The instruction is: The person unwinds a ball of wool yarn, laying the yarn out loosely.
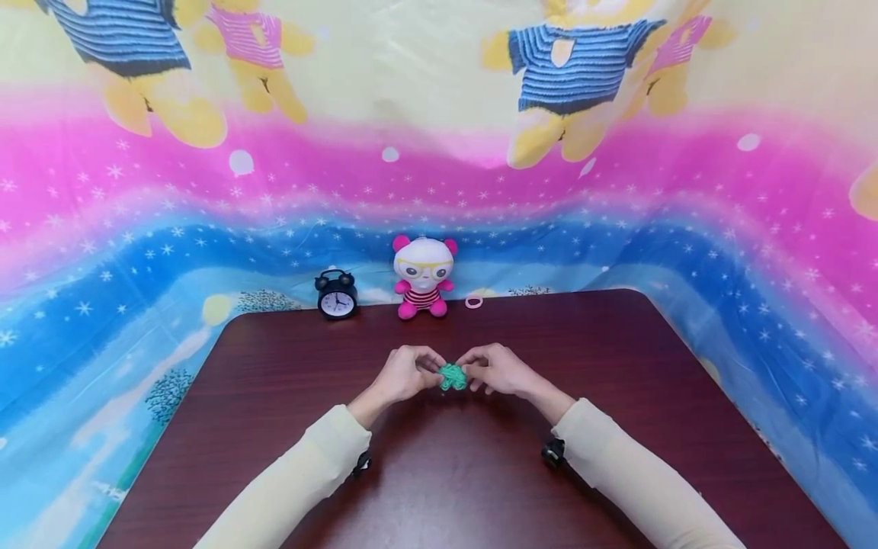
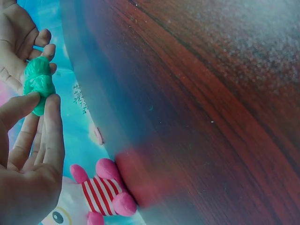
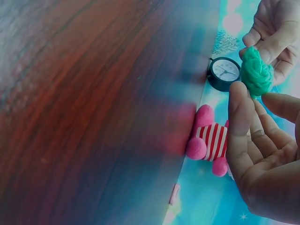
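A small green lump with a twisted, strand-like surface (image 1: pixel 453 376) is held up between both hands over the table. My left hand (image 1: pixel 406 373) pinches its left side between thumb and fingertips; in the left wrist view the thumb presses the lower part of the green lump (image 2: pixel 39 77). From the other side, my right hand (image 1: pixel 499 370) holds its right edge with thumb and index finger. In the right wrist view these fingertips sit around the narrow lower end of the green lump (image 3: pixel 257 75), the other fingers curved behind.
At the back edge of the brown table (image 1: pixel 439 480) stand a black alarm clock (image 1: pixel 337 297) and a pink-and-white plush panda (image 1: pixel 423 278) with yellow glasses. A small pink ring (image 1: pixel 474 303) lies right of the panda. A printed cloth (image 1: pixel 453 183) hangs behind and at both sides.
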Demonstrator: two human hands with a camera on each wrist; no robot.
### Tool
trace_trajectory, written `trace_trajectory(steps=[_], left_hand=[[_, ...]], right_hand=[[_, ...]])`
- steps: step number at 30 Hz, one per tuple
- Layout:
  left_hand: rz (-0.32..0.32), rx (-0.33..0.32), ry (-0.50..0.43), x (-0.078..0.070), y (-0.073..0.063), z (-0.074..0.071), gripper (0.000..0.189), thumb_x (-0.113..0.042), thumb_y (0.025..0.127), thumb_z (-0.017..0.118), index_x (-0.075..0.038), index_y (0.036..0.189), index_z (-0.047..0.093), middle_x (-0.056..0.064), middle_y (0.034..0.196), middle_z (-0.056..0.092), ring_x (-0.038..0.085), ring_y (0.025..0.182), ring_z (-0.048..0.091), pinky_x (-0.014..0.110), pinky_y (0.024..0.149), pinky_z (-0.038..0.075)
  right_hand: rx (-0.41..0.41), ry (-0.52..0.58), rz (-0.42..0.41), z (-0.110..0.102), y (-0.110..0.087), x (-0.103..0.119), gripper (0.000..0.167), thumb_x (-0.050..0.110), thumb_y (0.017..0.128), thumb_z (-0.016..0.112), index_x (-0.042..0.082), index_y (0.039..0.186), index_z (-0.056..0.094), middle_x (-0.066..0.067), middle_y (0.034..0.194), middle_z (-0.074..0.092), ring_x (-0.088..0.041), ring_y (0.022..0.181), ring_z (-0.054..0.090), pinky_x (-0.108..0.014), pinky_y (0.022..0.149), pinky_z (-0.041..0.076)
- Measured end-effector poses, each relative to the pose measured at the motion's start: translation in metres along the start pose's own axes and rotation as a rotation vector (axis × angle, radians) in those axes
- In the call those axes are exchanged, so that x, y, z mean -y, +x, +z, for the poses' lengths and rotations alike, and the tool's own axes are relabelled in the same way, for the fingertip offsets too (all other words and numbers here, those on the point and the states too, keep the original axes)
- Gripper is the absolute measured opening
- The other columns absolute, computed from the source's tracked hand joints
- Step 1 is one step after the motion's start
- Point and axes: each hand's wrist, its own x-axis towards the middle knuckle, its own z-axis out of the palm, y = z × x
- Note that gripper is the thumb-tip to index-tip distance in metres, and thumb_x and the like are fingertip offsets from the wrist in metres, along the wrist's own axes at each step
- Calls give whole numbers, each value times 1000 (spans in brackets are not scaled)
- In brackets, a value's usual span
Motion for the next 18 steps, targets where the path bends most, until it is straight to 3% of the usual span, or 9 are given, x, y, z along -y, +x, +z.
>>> trace_trajectory(steps=[9,18], left_hand=[[19,35,-44,-4,-1,-2,24,-15,82,82,-12,105,75,6,96,75,13,78,72,29,74,61],[30,17,-15,-6,-3,-5,16,-18,83,81,-12,96,76,4,91,75,12,77,72,27,73,60]], right_hand=[[18,38,-35,-1,1,1,13,16,96,65,8,103,72,-5,80,73,-23,67,70,-49,58,59],[21,79,-20,-2,4,1,11,16,98,61,7,99,68,-8,79,71,-22,66,70,-44,57,58]])
